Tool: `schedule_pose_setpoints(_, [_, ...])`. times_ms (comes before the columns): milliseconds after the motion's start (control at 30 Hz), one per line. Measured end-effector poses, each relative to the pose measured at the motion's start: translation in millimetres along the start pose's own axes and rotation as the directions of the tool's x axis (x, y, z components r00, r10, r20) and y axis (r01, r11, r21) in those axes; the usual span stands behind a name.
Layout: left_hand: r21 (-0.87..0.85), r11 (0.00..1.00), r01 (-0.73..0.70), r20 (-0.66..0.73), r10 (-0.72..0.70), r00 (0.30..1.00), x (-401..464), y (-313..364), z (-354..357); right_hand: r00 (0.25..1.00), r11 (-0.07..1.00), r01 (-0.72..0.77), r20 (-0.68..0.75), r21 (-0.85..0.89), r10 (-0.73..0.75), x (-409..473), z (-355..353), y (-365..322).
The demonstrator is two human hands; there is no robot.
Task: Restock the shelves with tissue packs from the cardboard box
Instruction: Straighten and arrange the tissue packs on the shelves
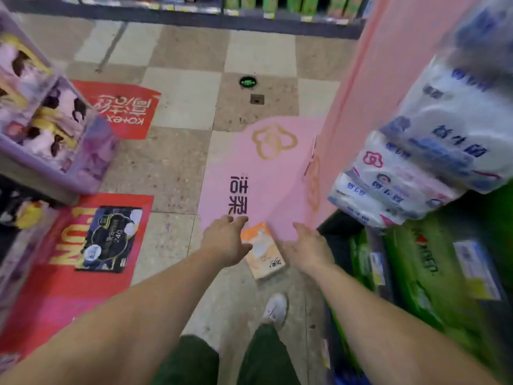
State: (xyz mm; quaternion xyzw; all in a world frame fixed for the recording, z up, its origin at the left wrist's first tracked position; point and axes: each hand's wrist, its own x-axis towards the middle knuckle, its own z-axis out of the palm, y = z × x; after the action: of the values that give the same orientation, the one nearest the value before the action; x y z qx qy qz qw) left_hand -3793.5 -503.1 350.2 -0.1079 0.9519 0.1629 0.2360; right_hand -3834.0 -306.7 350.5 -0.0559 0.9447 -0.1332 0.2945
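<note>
"Kotex" lettering on red floor sticker [122,109]

I'm standing in a shop aisle: a shelf [194,12] with price tags along its edge runs across the far end. Brand ads [127,109] are stuck on the checkered floor [177,101], and bagged tissue packs [433,151] are stacked at my right.

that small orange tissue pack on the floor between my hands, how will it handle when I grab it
The orange tissue pack looks flat and film-wrapped, so probably light, slightly squashy and a bit slippery. Lying flat on the floor, it shouldn't roll or tip. Both hands hover open.
</note>
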Motion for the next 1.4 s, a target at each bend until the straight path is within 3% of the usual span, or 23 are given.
schedule_pose_setpoints(167, [0.040, 0.999, 0.019, 0.069, -0.022, 0.997, 95.2, -19.1, 54.8, 0.993, 1.000, -0.006, 0.116, -0.029, 0.009, 109.3, 43.8, 12.1])
schedule_pose_setpoints(300, [-0.229, 0.955, 0.189, 0.201, -0.144, 0.969, 171.8, -49.0, 137.0, 0.976, 0.999, -0.050, 0.211, 0.017, 0.045, 191.9, 114.8, 36.1])
schedule_pose_setpoints(367, [-0.410, 0.842, 0.351, 0.321, -0.227, 0.919, 207.6, -67.0, 183.9, 0.958, 0.983, -0.150, 0.261, 0.109, 0.117, 231.5, 158.0, 50.9])
schedule_pose_setpoints(467, [-0.567, 0.595, 0.569, 0.493, -0.308, 0.814, 253.2, -93.4, 257.2, 0.910, 0.928, -0.320, 0.333, 0.192, 0.245, 284.3, 225.2, 76.8])
schedule_pose_setpoints(633, [-0.557, 0.317, 0.768, 0.702, -0.315, 0.639, 307.9, -118.3, 370.5, 0.852, 0.863, -0.452, 0.395, 0.225, 0.344, 359.0, 321.2, 120.7])
schedule_pose_setpoints(733, [-0.502, 0.188, 0.844, 0.791, -0.294, 0.536, 323.1, -118.8, 416.2, 0.824, 0.801, -0.500, 0.467, 0.330, 0.322, 390.7, 359.7, 136.2])
schedule_pose_setpoints(900, [-0.569, 0.034, 0.822, 0.808, -0.161, 0.566, 317.2, -105.0, 415.8, 0.838, 0.701, -0.497, 0.493, 0.511, 0.235, 386.0, 380.7, 145.9])
schedule_pose_setpoints(1100, [-0.561, 0.191, 0.806, 0.782, -0.199, 0.591, 265.2, -99.7, 283.8, 0.823, 0.617, -0.543, 0.506, 0.570, 0.257, 307.2, 265.4, 78.5])
schedule_pose_setpoints(1267, [-0.615, 0.354, 0.704, 0.701, -0.163, 0.694, 223.4, -75.4, 138.9, 0.863, 0.532, -0.505, 0.397, 0.679, 0.313, 237.6, 151.5, 22.2])
schedule_pose_setpoints(1400, [-0.655, 0.559, 0.509, 0.574, -0.070, 0.816, 192.3, -53.7, 40.7, 0.866, 0.405, -0.451, 0.280, 0.796, 0.414, 173.5, 83.0, -20.3])
